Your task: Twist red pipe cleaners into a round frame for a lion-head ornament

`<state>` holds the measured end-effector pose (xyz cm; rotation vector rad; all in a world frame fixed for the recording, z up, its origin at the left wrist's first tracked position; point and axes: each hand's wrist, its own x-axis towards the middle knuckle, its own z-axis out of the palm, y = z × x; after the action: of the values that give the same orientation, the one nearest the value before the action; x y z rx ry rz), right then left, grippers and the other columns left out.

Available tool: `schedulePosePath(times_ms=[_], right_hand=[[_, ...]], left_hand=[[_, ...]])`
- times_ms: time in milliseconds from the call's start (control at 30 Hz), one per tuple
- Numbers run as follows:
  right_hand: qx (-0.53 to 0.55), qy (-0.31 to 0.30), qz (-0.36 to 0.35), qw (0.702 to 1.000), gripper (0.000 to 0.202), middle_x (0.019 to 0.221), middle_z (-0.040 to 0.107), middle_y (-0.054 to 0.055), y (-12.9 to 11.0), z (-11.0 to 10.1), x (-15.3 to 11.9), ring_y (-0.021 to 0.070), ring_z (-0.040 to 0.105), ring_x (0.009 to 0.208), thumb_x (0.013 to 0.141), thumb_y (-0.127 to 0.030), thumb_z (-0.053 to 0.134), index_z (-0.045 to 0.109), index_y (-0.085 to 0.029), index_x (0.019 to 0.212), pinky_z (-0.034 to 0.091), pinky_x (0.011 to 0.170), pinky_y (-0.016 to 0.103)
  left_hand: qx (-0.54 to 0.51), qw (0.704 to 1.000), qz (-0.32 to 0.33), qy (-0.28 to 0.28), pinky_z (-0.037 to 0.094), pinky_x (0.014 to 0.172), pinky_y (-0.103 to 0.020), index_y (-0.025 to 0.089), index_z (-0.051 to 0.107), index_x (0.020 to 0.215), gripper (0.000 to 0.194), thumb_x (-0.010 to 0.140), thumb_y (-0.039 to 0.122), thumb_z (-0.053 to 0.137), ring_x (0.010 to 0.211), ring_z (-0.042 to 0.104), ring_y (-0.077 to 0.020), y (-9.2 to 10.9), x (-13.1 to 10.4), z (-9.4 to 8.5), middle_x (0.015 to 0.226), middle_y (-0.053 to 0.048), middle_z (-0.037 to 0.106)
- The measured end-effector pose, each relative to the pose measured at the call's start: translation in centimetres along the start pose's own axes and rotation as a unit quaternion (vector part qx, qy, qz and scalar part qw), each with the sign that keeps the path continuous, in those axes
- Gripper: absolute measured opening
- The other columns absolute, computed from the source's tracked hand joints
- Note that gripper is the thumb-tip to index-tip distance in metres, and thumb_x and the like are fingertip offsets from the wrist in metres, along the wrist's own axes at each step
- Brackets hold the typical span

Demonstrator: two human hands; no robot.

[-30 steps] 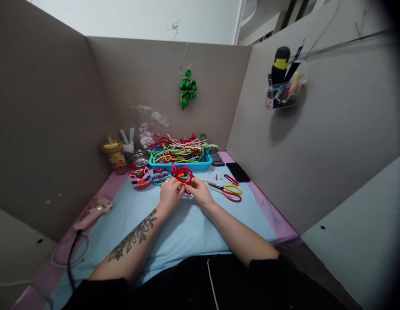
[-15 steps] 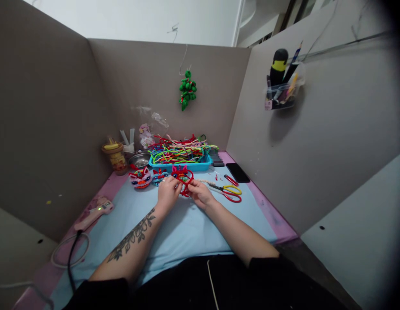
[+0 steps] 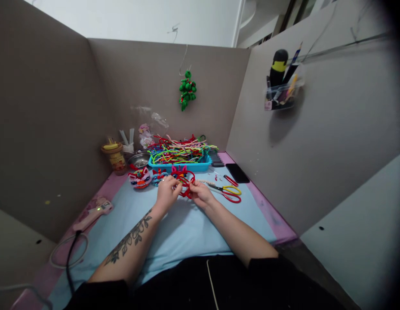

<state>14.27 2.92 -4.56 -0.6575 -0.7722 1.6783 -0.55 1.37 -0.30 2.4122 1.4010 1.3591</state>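
Between my two hands is a red pipe cleaner piece [image 3: 186,193], bent into loops. My left hand [image 3: 167,189] pinches its left side, and my right hand [image 3: 201,193] grips its right side with fingers closed. Fingers hide part of the piece. Just behind it sit fuzzy animal-face figures: a red and pink one [image 3: 179,171], a blue and red one [image 3: 159,175], and an orange, red and pink one [image 3: 140,178] at the left. Scissors [image 3: 230,191] with yellow and red handles lie right of my right hand.
A blue tray [image 3: 183,167] heaped with colourful pipe cleaners stands at the back, beside a metal bowl [image 3: 138,160]. A phone [image 3: 238,173] and a red tool [image 3: 231,180] lie right. At left rests a pink glue gun [image 3: 95,214] with its cord. Grey partitions enclose the table.
The red loop has tilted slightly between my fingers, its upper curve now a little further right. Both hands stay nearly in place; the other things are unmoved.
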Motion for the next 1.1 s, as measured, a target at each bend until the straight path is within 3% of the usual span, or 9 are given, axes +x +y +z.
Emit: schedulePosePath(times_ms=[300, 467, 567, 667, 733, 833, 933, 1000, 1100], right_hand=[[-0.058, 0.056, 0.022, 0.996, 0.031, 0.049, 0.053, -0.005, -0.1, 0.0, 0.0, 0.0072, 0.043, 0.045, 0.051, -0.031, 0.079, 0.053, -0.016, 0.058, 0.031, 0.047, 0.022], [-0.134, 0.059, -0.042, 0.988, 0.036, 0.048, 0.051, -0.005, 0.1, 0.1, 0.2, 0.0061, 0.041, 0.045, 0.053, -0.039, 0.078, 0.051, -0.016, 0.054, 0.030, 0.046, 0.020], [-0.090, 0.027, -0.068, 0.993, 0.033, 0.055, 0.055, -0.004, -0.2, 0.2, 0.1, 0.0066, 0.045, 0.050, 0.055, -0.038, 0.079, 0.055, -0.016, 0.060, 0.034, 0.050, 0.020], [0.001, -0.002, -0.050, 0.999, 0.030, 0.066, 0.060, -0.004, -0.8, 0.1, -0.1, 0.0093, 0.053, 0.059, 0.055, -0.032, 0.080, 0.058, -0.019, 0.070, 0.041, 0.057, 0.023], [0.036, -0.009, -0.048, 0.998, 0.028, 0.069, 0.061, -0.004, -1.2, 0.0, -0.3, 0.0105, 0.056, 0.064, 0.057, -0.028, 0.080, 0.058, -0.021, 0.074, 0.044, 0.060, 0.024], [0.040, -0.016, -0.066, 0.997, 0.024, 0.070, 0.060, -0.005, -1.8, -0.2, -0.5, 0.0103, 0.056, 0.065, 0.062, -0.025, 0.077, 0.056, -0.023, 0.075, 0.045, 0.061, 0.025], [0.025, -0.032, -0.073, 0.996, 0.024, 0.066, 0.057, -0.004, -2.2, -0.4, -0.7, 0.0092, 0.052, 0.058, 0.062, -0.027, 0.076, 0.056, -0.022, 0.074, 0.041, 0.054, 0.022], [0.009, -0.055, -0.053, 0.997, 0.025, 0.058, 0.051, -0.005, -2.3, -0.5, -0.7, 0.0073, 0.043, 0.049, 0.060, -0.028, 0.077, 0.056, -0.021, 0.073, 0.033, 0.045, 0.020], [-0.015, -0.071, -0.023, 0.997, 0.026, 0.050, 0.042, -0.007, -2.4, -0.5, -0.8, 0.0045, 0.029, 0.041, 0.057, -0.028, 0.077, 0.057, -0.020, 0.071, 0.022, 0.040, 0.018]], left_hand=[[-0.080, 0.997, -0.009, -0.019, 0.038, 0.068, -0.029, 0.018, 0.060, 0.060, 0.021, 0.078, 0.023, 0.052, 0.069, 0.050, -0.0153, 1.0, -0.3, -0.1, 0.065, -0.002, 0.056], [-0.059, 0.997, 0.007, -0.040, 0.037, 0.070, -0.030, 0.018, 0.064, 0.064, 0.022, 0.081, 0.025, 0.051, 0.072, 0.051, -0.0162, 1.4, -0.5, 0.1, 0.069, -0.004, 0.059], [-0.059, 0.997, 0.018, -0.047, 0.038, 0.074, -0.031, 0.019, 0.065, 0.072, 0.021, 0.083, 0.028, 0.050, 0.077, 0.052, -0.0172, 1.3, -0.5, -0.2, 0.074, -0.004, 0.059], [-0.098, 0.995, 0.015, 0.004, 0.039, 0.083, -0.033, 0.020, 0.061, 0.099, 0.024, 0.083, 0.035, 0.050, 0.092, 0.052, -0.0194, 0.6, -0.4, -0.7, 0.096, -0.007, 0.058], [-0.138, 0.986, -0.053, 0.081, 0.040, 0.083, -0.033, 0.018, 0.054, 0.106, 0.030, 0.084, 0.038, 0.048, 0.096, 0.051, -0.0199, -0.1, -0.2, -0.7, 0.102, -0.009, 0.055], [-0.241, 0.933, -0.253, 0.090, 0.043, 0.074, -0.031, 0.017, 0.049, 0.102, 0.031, 0.083, 0.042, 0.049, 0.089, 0.054, -0.0185, -0.9, 0.1, -0.3, 0.095, -0.008, 0.057], [-0.431, 0.806, -0.399, -0.072, 0.045, 0.067, -0.029, 0.018, 0.053, 0.098, 0.035, 0.081, 0.048, 0.049, 0.085, 0.059, -0.0185, -0.8, 0.2, 0.3, 0.093, -0.009, 0.061], [-0.543, 0.718, -0.410, -0.150, 0.046, 0.067, -0.029, 0.018, 0.058, 0.093, 0.032, 0.078, 0.045, 0.056, 0.083, 0.060, -0.0172, -0.4, 0.1, 0.5, 0.092, -0.008, 0.063], [-0.612, 0.676, -0.388, -0.132, 0.047, 0.072, -0.027, 0.017, 0.063, 0.087, 0.025, 0.065, 0.027, 0.072, 0.077, 0.061, -0.0140, -0.1, -0.2, 0.9, 0.088, -0.006, 0.065]])
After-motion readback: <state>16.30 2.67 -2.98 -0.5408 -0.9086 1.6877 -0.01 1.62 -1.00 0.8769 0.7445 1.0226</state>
